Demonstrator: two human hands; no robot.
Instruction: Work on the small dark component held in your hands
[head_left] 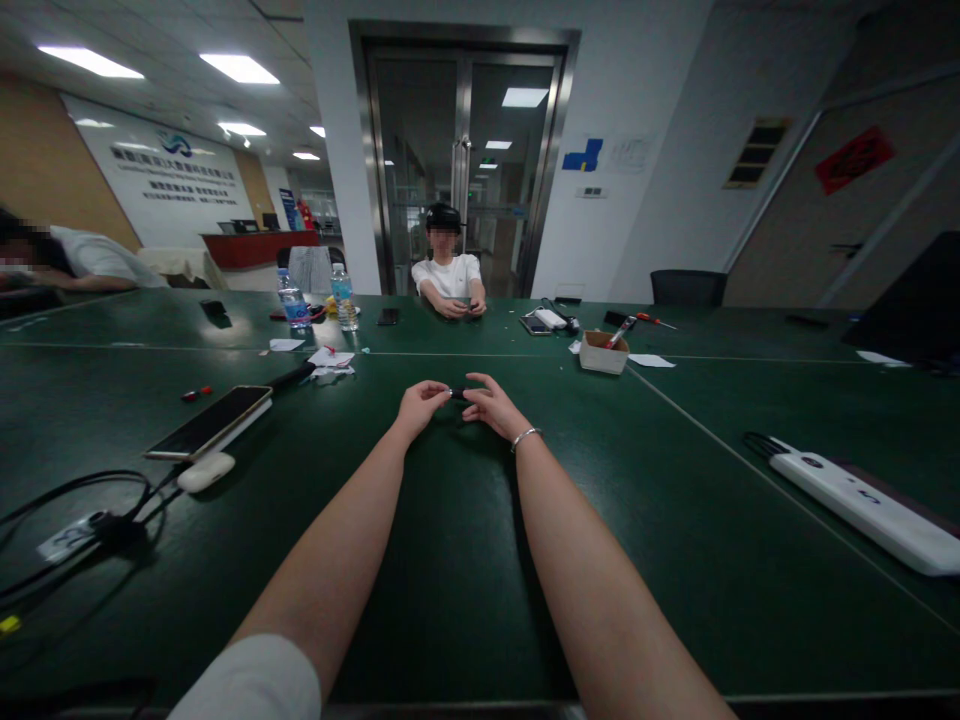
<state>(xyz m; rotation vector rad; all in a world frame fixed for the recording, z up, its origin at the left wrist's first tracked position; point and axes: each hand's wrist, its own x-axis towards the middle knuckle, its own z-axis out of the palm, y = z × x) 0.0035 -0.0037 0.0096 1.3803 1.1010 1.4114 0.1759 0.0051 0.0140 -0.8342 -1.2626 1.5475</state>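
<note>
Ahead of me, just above the green table (450, 560), both forearms reach out to one small dark object (457, 394) with a silvery tip. It is too small to name. My left hand (423, 408) pinches its left end between thumb and fingertips. At the other end is my right hand (493, 406), its fingers apart around the object and the index finger raised. Whether those fingers touch it, I cannot tell. A silver bracelet (526, 438) circles my right wrist.
To the left lie a phone (214, 422), a white rounded device (206, 472) and cables (112, 525). Two bottles (343, 300) stand farther back. A small box (603, 354) and a white power strip (862, 505) are rightward. Another person (448, 272) sits opposite.
</note>
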